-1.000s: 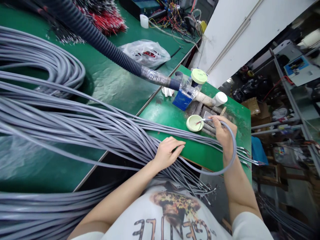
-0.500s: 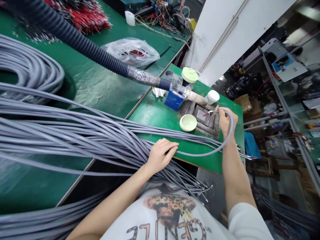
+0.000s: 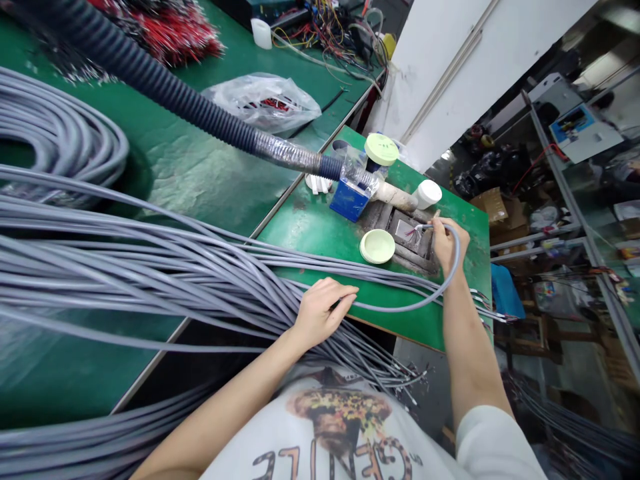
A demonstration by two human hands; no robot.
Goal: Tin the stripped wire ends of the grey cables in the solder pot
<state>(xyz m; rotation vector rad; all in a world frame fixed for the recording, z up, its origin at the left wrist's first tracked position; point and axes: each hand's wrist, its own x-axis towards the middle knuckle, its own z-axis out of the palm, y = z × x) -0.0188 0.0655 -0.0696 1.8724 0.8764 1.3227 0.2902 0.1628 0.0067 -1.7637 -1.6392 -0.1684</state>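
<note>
My right hand (image 3: 450, 243) pinches a grey cable (image 3: 456, 257) near its stripped end. Thin coloured wires (image 3: 414, 232) at that end lie over the silvery plate of a dark, dirty metal frame (image 3: 413, 259). From my right hand the cable loops down and runs left to my left hand (image 3: 326, 308). The left hand rests at the big bundle of grey cables (image 3: 210, 257), thumb and forefinger bent around the same cable. An open pale-green tub (image 3: 377, 247) stands left of the metal frame. The tip of a ribbed hose (image 3: 390, 195) lies behind the frame.
A blue box (image 3: 349, 200), a white jar (image 3: 427, 193) and a pale-green lid (image 3: 381, 149) stand at the back of the green table (image 3: 300, 227). A plastic bag (image 3: 265, 103) and a cable coil (image 3: 65, 127) lie on the larger bench. More cables hang near my lap.
My right hand has moved slightly left and down with the cable end, and its wires now sit a little further over the plate. My left hand has barely moved.
</note>
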